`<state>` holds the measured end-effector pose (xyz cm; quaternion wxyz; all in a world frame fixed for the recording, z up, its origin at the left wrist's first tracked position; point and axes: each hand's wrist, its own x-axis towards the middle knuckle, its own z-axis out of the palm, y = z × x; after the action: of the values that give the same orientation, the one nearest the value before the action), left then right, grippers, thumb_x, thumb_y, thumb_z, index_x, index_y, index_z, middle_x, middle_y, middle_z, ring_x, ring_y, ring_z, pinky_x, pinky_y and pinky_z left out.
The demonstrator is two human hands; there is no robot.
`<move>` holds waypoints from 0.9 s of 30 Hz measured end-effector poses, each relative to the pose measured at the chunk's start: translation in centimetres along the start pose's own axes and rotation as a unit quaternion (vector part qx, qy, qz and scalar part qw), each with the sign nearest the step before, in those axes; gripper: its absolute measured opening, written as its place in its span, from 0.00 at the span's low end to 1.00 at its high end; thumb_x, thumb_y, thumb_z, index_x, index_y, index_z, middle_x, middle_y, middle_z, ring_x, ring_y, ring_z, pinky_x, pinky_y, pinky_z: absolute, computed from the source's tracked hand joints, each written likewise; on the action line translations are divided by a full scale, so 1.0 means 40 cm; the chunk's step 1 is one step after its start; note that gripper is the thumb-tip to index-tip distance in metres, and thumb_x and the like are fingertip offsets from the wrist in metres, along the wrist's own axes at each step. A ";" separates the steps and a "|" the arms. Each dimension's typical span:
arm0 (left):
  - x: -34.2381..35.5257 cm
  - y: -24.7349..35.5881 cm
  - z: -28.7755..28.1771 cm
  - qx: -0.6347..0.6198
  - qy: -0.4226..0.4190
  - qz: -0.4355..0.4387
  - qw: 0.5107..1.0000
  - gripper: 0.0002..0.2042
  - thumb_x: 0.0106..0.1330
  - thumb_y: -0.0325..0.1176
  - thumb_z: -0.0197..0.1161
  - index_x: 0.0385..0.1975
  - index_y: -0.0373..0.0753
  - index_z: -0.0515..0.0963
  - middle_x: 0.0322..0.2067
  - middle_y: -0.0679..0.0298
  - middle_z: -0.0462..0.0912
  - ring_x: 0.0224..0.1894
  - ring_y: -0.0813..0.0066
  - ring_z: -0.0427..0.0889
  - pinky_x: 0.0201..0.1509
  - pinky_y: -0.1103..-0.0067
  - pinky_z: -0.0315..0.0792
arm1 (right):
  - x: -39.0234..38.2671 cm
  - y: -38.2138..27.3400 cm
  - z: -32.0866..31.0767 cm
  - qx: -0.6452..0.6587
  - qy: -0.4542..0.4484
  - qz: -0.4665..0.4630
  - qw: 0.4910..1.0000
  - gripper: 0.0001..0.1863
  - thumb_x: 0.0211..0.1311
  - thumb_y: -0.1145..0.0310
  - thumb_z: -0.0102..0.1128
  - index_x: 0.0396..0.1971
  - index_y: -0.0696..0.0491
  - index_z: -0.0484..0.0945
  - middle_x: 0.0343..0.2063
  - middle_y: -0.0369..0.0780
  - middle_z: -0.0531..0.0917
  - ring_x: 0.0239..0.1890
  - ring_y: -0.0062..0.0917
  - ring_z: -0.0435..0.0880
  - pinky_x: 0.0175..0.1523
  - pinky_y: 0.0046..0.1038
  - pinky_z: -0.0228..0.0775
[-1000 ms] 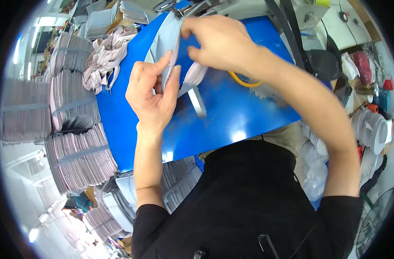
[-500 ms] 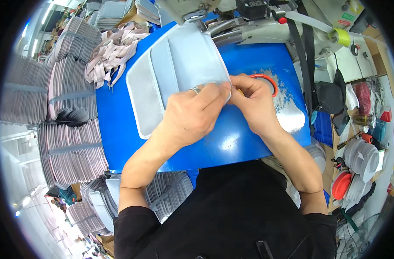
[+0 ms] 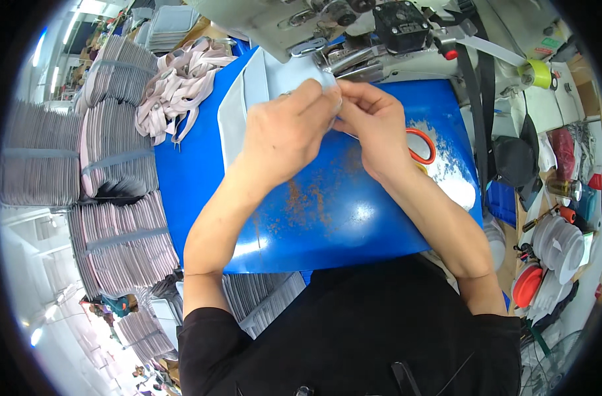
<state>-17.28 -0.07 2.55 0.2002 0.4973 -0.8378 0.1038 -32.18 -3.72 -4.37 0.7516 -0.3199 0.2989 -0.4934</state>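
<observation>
My left hand (image 3: 284, 132) has its fingers closed on the upper part of a pale grey-blue fabric piece (image 3: 274, 72), which has a lighter mesh-like side panel. My right hand (image 3: 377, 129) pinches the same piece's right edge beside my left fingertips, which partly hide the grip. The piece's far end lies just below the metal presser and guide of a sewing machine (image 3: 340, 23). Red-orange handled scissors (image 3: 433, 145) rest on the blue work surface (image 3: 195, 171), just right of my right wrist.
Banded stacks of grey panels (image 3: 119, 148) line the left, with a pile of pale straps (image 3: 179, 79) above. Black straps (image 3: 475, 99) hang at the right, near a yellow-green roll (image 3: 535, 72). Further right are white discs (image 3: 555, 241) and a red disc (image 3: 526, 284).
The fabric piece, upright and folded one second ago, was then laid flat and has since moved up under the machine head. Both hands have followed it upward, closing together at its right edge.
</observation>
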 end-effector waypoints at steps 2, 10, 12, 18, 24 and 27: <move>0.004 -0.021 0.019 -0.015 0.025 -0.002 1.000 0.14 0.60 0.30 0.69 0.46 0.43 0.83 0.31 0.63 0.75 0.24 0.62 0.82 0.24 0.68 0.75 | 0.013 0.008 0.010 0.014 0.044 -0.007 0.999 0.11 0.67 0.70 0.71 0.46 0.58 0.86 0.35 0.35 0.89 0.35 0.14 0.84 0.38 0.18 0.73; -0.054 -0.043 -0.031 0.086 -0.069 -0.136 0.984 0.32 0.54 0.32 0.76 0.64 0.55 0.78 0.34 0.62 0.78 0.30 0.58 0.82 0.35 0.65 0.78 | 0.019 0.005 0.041 -0.004 0.107 -0.067 0.992 0.13 0.60 0.72 0.77 0.41 0.61 0.85 0.34 0.38 0.88 0.35 0.17 0.84 0.40 0.18 0.74; -0.072 -0.053 -0.030 0.059 -0.065 -0.115 0.989 0.32 0.58 0.28 0.71 0.66 0.57 0.77 0.30 0.60 0.77 0.28 0.57 0.81 0.32 0.64 0.77 | 0.021 0.019 0.047 0.010 0.091 -0.068 0.994 0.14 0.59 0.72 0.77 0.43 0.59 0.84 0.36 0.36 0.88 0.38 0.16 0.83 0.43 0.18 0.74; -0.033 -0.058 -0.100 0.033 -0.090 -0.008 0.995 0.27 0.59 0.24 0.65 0.61 0.54 0.82 0.26 0.59 0.72 0.26 0.57 0.79 0.30 0.65 0.76 | 0.007 0.070 0.077 -0.062 0.111 -0.084 0.988 0.12 0.56 0.76 0.70 0.40 0.62 0.84 0.32 0.37 0.86 0.32 0.17 0.82 0.39 0.21 0.75; 0.027 -0.082 -0.147 0.022 -0.152 0.079 0.985 0.22 0.60 0.23 0.64 0.57 0.45 0.84 0.26 0.57 0.73 0.26 0.57 0.78 0.33 0.65 0.73 | -0.017 -0.074 0.006 -0.171 0.019 0.078 0.982 0.17 0.58 0.70 0.71 0.47 0.58 0.86 0.35 0.35 0.86 0.36 0.17 0.82 0.39 0.22 0.75; 0.046 -0.076 -0.157 0.053 -0.178 0.076 0.980 0.22 0.60 0.24 0.64 0.57 0.44 0.84 0.28 0.56 0.76 0.28 0.56 0.81 0.34 0.64 0.76 | -0.025 -0.080 0.014 -0.143 0.016 0.100 0.985 0.17 0.61 0.68 0.71 0.49 0.56 0.86 0.34 0.33 0.85 0.38 0.17 0.82 0.39 0.26 0.77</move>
<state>-13.96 -0.65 8.94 0.0129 0.4528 -0.8886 0.0722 -33.83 -3.65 -1.41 0.7390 -0.3845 0.4086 -0.3730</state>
